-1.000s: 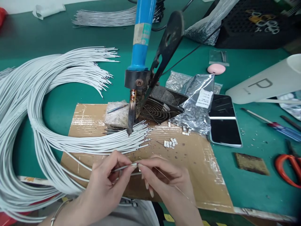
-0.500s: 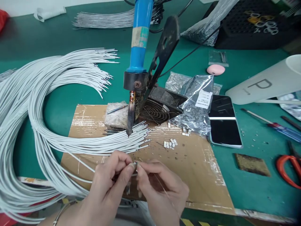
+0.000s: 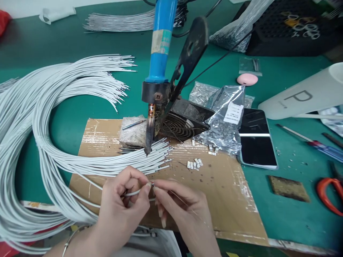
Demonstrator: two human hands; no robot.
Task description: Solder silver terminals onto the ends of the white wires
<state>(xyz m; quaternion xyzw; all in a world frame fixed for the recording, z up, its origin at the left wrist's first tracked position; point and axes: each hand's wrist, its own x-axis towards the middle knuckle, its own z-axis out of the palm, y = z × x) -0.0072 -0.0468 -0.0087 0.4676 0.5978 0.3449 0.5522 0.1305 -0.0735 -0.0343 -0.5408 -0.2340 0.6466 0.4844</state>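
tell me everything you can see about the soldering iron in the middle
The soldering iron stands nearly upright, tip down, clamped in a dark metal stand at the back edge of the cardboard sheet. Its handle is bright blue plastic with a worn tape band; below it sit a black collar and a scorched, discoloured metal barrel. The pointed tip hangs just over the stripped ends of the white wires; whether it touches them cannot be told. Neither hand touches it.

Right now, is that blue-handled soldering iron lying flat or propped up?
Propped up: the blue-handled soldering iron stands in a black metal holder, tip pointing down over the brown cardboard sheet.
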